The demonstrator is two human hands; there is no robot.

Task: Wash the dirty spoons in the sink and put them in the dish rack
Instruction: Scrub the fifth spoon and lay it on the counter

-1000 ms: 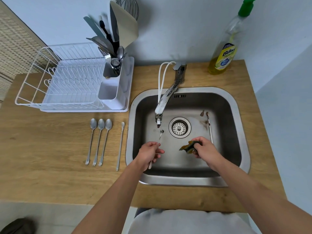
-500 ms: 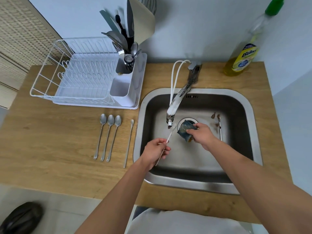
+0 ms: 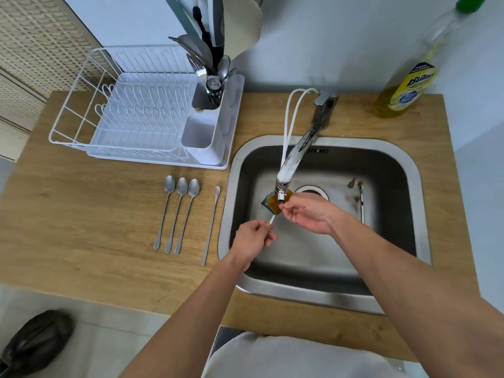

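Since a second ago the right hand (image 3: 305,214) has carried the yellow-green scrubbing sponge (image 3: 272,203) up under the chrome tap spout (image 3: 285,184). It pinches the sponge; the left hand (image 3: 252,240) pinches the thin steel spoon's handle (image 3: 271,220) just below the spout. Probably best to wrap the bowl fully and stroke outward.

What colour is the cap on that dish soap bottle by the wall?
Green, on the yellow dish soap bottle at the counter's back right corner; head view.

Soap bottle (image 3: 406,88) (yellow) on counter (image 3: 81,227).
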